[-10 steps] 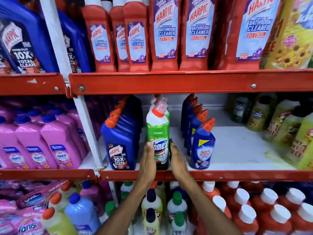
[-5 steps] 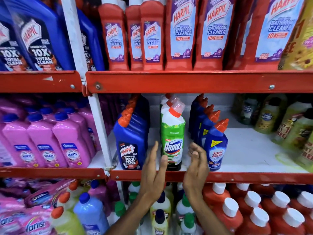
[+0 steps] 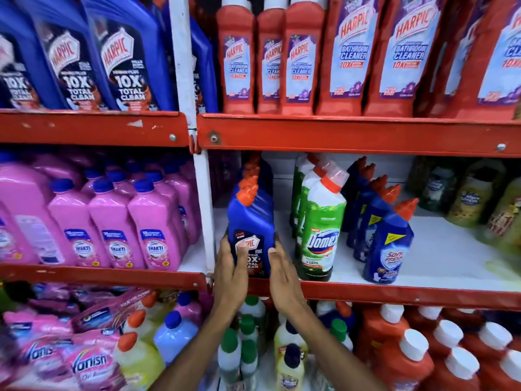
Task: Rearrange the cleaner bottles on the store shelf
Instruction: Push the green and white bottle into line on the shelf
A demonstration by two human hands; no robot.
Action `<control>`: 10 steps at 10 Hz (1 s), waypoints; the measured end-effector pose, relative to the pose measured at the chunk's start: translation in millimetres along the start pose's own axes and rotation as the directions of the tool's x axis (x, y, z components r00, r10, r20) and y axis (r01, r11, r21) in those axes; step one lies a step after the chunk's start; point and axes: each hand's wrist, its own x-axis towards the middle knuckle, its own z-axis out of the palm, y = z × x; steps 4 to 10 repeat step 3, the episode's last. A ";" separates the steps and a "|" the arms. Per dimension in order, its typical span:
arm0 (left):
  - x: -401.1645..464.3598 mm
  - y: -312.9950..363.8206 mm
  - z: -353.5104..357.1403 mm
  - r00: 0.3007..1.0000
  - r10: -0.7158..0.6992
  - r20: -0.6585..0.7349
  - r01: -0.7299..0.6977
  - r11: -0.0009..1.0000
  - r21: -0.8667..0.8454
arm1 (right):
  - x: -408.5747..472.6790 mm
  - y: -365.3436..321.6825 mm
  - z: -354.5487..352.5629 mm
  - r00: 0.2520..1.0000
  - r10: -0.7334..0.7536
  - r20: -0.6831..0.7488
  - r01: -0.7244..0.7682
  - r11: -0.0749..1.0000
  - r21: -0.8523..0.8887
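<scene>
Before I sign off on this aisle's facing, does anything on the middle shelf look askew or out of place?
Nothing looks spilled or damaged. The blue Harpic bottle at the front of its row sits between the left hand and right hand. The Domex bottle and Sani Fresh bottle head their rows but face slightly different ways.

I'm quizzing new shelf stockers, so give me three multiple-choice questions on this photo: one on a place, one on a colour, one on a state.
1. Where does the Domex bottle stand?
A. top shelf
B. middle shelf, between the blue rows
C. floor

2. What colour is the cap on the blue Harpic bottle being handled?
A. white
B. green
C. orange

3. How is that Harpic bottle held?
A. left hand and right hand on its sides
B. one hand
C. untouched

Answers:
B, it stands on the middle shelf between the Harpic and Sani Fresh bottles.
C, the cap shows orange.
A, a hand flanks each side.
</scene>
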 end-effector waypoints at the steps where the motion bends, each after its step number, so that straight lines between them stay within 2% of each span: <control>1: -2.8 -2.7 -0.6 1.000 0.013 -0.006 -0.012 1.000 0.022 | 1.1 -0.3 1.1 1.000 0.006 -0.021 -0.006 1.000 0.003; 2: -1.0 -6.9 -0.7 1.000 0.020 -0.007 -0.020 1.000 0.024 | 5.4 4.6 3.5 1.000 0.006 -0.006 -0.006 1.000 -0.003; 3: -6.6 1.5 -4.6 0.998 0.055 -0.023 -0.053 0.997 0.059 | 3.5 3.8 1.7 0.998 -0.020 -0.063 0.022 0.999 0.025; 10: -6.6 1.5 -4.6 0.998 0.055 -0.023 -0.053 0.997 0.059 | 3.5 3.8 1.7 0.998 -0.020 -0.063 0.022 0.999 0.025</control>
